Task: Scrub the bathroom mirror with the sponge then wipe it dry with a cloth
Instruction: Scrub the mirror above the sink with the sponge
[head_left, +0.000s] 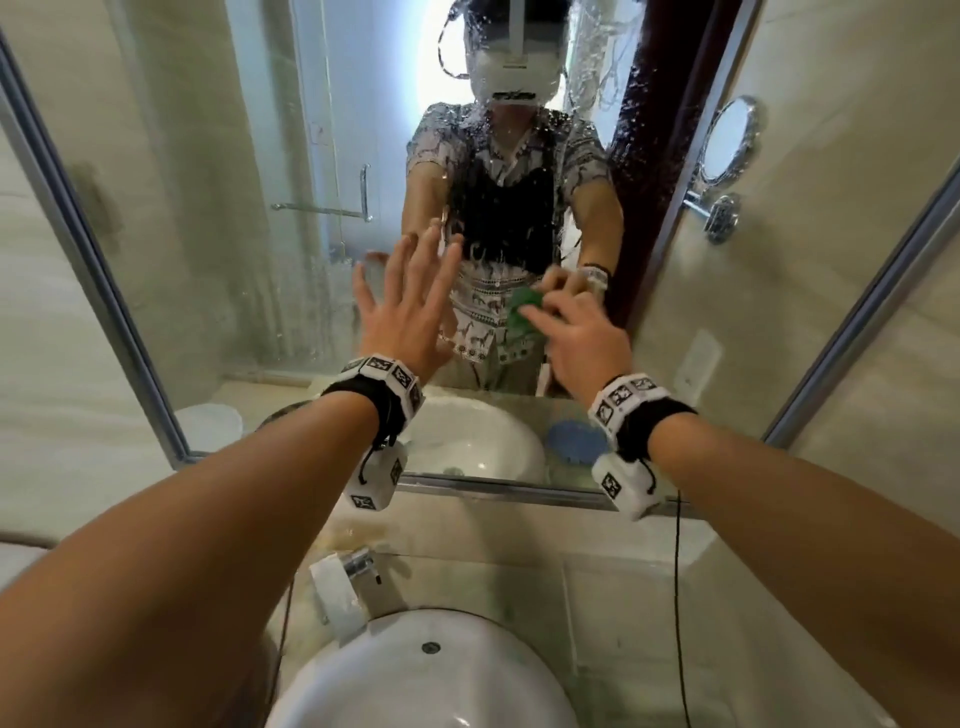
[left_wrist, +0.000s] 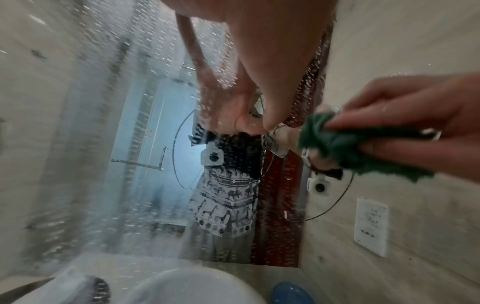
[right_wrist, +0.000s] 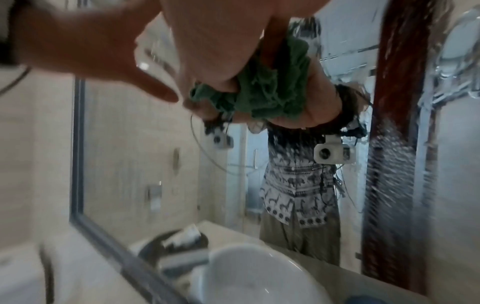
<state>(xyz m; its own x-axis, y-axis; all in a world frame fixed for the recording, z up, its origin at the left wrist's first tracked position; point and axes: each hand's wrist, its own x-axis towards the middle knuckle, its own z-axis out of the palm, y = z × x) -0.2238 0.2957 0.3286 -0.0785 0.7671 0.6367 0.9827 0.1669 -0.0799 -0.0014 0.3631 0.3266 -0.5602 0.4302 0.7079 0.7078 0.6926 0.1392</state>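
The bathroom mirror (head_left: 234, 234) is covered in water drops and streaks, thickest across its middle. My right hand (head_left: 566, 322) grips a crumpled green sponge (head_left: 522, 312) and presses it on the glass low and right of centre. The left wrist view shows my right-hand fingers (left_wrist: 389, 127) curled over the sponge (left_wrist: 337, 148). In the right wrist view the sponge (right_wrist: 272, 92) bulges out under my right hand (right_wrist: 221, 51). My left hand (head_left: 410, 280) is raised to the left of it, fingers spread and straight, at the glass and holding nothing. Whether it touches the glass is unclear.
A white basin (head_left: 415, 675) and chrome faucet (head_left: 363, 566) sit directly below my arms. A round shaving mirror (head_left: 730, 140) juts from the right wall, above a wall socket (head_left: 701, 358). A black cable (head_left: 678, 597) hangs from my right wrist. Something blue (head_left: 576, 441) shows reflected low in the mirror.
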